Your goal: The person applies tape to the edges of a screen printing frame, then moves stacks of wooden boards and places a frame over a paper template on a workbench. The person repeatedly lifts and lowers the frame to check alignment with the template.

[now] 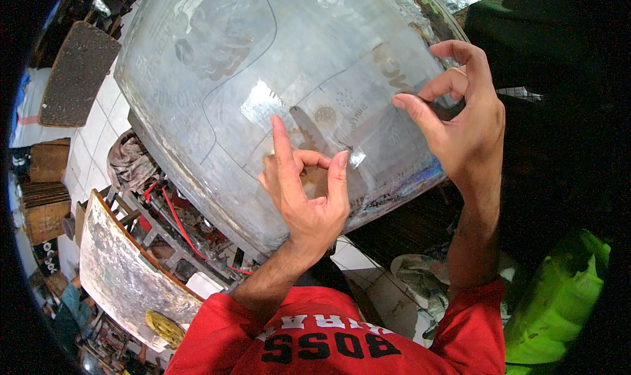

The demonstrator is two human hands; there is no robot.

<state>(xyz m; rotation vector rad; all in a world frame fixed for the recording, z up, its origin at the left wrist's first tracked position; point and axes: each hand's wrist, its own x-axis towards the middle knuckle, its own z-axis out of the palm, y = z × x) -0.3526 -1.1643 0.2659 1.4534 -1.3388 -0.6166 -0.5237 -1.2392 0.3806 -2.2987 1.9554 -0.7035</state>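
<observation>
A large curved, translucent grey panel (230, 118) with faint printed shapes, thin drawn lines and small clear patches fills the upper middle. My left hand (302, 197) is over its lower middle, index finger extended upward, thumb and middle fingertip brought together; whether they grip something clear I cannot make out. On the panel's right side, my right hand (467, 125) has curved, separated fingers, the thumb pointing left across the surface. A shiny square patch (259, 102) lies just above my left index fingertip. Whether either hand presses on the panel is hard to tell.
At lower left are a stained white board (125, 276), a metal frame with red hoses (171, 220) and a crumpled cloth (131, 161). Dark boards (79, 72) and cardboard (46, 210) line the left edge. Bright green material (559, 309) lies at lower right, below a dark area.
</observation>
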